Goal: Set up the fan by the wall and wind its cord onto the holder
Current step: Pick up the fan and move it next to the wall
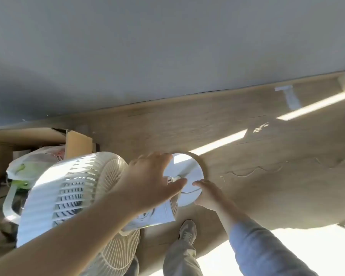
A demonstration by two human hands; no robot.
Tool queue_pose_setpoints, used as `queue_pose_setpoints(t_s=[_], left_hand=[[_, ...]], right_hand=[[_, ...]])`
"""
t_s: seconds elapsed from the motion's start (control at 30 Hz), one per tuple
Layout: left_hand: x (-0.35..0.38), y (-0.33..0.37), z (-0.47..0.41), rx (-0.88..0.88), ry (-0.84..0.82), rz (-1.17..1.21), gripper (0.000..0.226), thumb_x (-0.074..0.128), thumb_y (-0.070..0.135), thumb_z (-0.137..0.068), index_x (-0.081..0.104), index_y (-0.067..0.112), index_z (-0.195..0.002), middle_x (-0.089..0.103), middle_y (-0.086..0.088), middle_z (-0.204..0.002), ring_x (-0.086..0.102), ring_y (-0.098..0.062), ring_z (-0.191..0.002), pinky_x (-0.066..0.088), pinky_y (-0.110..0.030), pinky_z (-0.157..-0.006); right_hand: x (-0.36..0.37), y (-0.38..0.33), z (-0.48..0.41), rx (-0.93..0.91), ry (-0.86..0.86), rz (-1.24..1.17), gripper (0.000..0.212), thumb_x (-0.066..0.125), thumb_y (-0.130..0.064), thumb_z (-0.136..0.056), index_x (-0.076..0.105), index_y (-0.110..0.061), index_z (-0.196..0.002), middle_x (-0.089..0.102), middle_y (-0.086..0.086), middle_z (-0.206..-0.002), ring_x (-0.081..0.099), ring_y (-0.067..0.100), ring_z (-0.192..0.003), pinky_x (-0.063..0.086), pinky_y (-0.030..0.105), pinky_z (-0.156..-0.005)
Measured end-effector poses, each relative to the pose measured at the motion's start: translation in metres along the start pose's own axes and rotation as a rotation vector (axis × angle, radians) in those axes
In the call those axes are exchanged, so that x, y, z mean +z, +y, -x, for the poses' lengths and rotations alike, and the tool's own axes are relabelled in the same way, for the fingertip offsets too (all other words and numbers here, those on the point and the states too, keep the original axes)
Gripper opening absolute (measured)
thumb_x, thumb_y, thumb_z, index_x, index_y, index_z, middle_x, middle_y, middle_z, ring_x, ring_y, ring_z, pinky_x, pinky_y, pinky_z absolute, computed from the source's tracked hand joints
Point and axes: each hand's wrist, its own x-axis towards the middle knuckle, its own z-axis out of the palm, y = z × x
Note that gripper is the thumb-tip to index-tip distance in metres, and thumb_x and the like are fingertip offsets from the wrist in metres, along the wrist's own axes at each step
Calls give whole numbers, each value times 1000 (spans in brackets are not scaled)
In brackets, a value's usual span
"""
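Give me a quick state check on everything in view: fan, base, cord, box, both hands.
Fan: tipped, head leaning left over the box, not standing upright.
Round base: lifted on edge, face turned to the camera.
Cord: thin loop lying across the base, not wound.
Cardboard box: open, flaps up, plastic bag inside.
Left hand: spread on the fan's stem by the base.
Right hand: gripping the base's rim.

Head view, steeply downward, close above fan [72, 192]
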Motion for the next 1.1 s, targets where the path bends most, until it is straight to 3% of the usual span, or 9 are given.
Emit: queue_pose_setpoints(t_s=[0.1, 0.23, 0.37, 0.43, 0.57, 0.73, 0.77, 0.9, 1.1], left_hand=[[3, -6, -4, -9, 24, 19, 66, 38, 71, -79, 46, 27, -127, 55, 8, -128, 50, -12, -116, 37, -28, -92], [-1, -5, 2, 7, 31, 38, 62, 41, 67, -82, 49, 24, -125, 57, 7, -125, 51, -11, -114, 35, -25, -84], [-6, -2, 12, 15, 18, -3, 70, 32, 71, -76, 53, 19, -117, 61, 3, -118, 55, -16, -109, 41, -30, -88], [-6, 0, 18, 19, 0, -16, 73, 29, 73, -74, 52, 18, -116, 61, 1, -119, 55, -18, -110, 42, -33, -92], [-13, 12, 31, 25, -18, -7, 65, 41, 66, -81, 50, 16, -121, 58, 0, -122, 52, -20, -114, 39, -35, -95], [-29, 40, 53, 78, -17, 0, 57, 47, 58, -85, 49, 16, -124, 57, -1, -124, 51, -20, -115, 38, -34, -95], [-32, 46, 58, 94, -8, -2, 57, 47, 58, -85, 50, 16, -123, 58, -1, -123, 51, -20, -114, 38, -34, -95], [-42, 65, 82, 148, 21, -4, 57, 46, 59, -85, 50, 16, -121, 59, -1, -121, 53, -19, -111, 40, -33, -93], [-63, 74, 121, 178, 78, 12, 54, 47, 58, -84, 54, 15, -117, 62, -2, -114, 56, -20, -105, 43, -34, -90]], right_hand=[[10, 2, -7, -38, -33, 56, 44, 65, -16, -81, 57, -18, -124, 47, -1, -128, 39, 18, -133, 41, 26, -94], [10, 14, 5, -16, 2, 88, 11, 57, -13, -80, 62, -19, -89, 57, -2, -99, 57, 20, -107, 42, 25, -77], [-22, 43, 52, 64, 94, 187, 18, 50, -14, -85, 48, -26, -71, 49, -5, -78, 50, 20, -79, 36, 25, -68], [-39, 60, 80, 131, 113, 231, 29, 52, -16, -82, 36, -29, -61, 44, -8, -67, 53, 21, -81, 38, 26, -69], [-69, 82, 138, 226, 182, 246, 31, 52, -16, -80, 35, -29, -58, 50, -4, -71, 58, 27, -100, 44, 29, -76], [-93, 72, 205, 305, 280, 262, 27, 53, -15, -79, 38, -27, -59, 53, -4, -68, 51, 23, -77, 40, 34, -88], [-98, 69, 215, 307, 315, 242, 31, 53, -15, -79, 35, -27, -56, 53, -4, -67, 49, 22, -74, 40, 33, -87], [-115, 43, 254, 241, 393, 17, 34, 57, -14, -77, 34, -21, -52, 40, -6, -52, 41, 17, -58, 31, 27, -55], [-128, -14, 294, 37, 478, -444, 24, 64, -21, -69, 48, -10, -54, 39, 1, -52, 38, 15, -54, 34, 29, -56]])
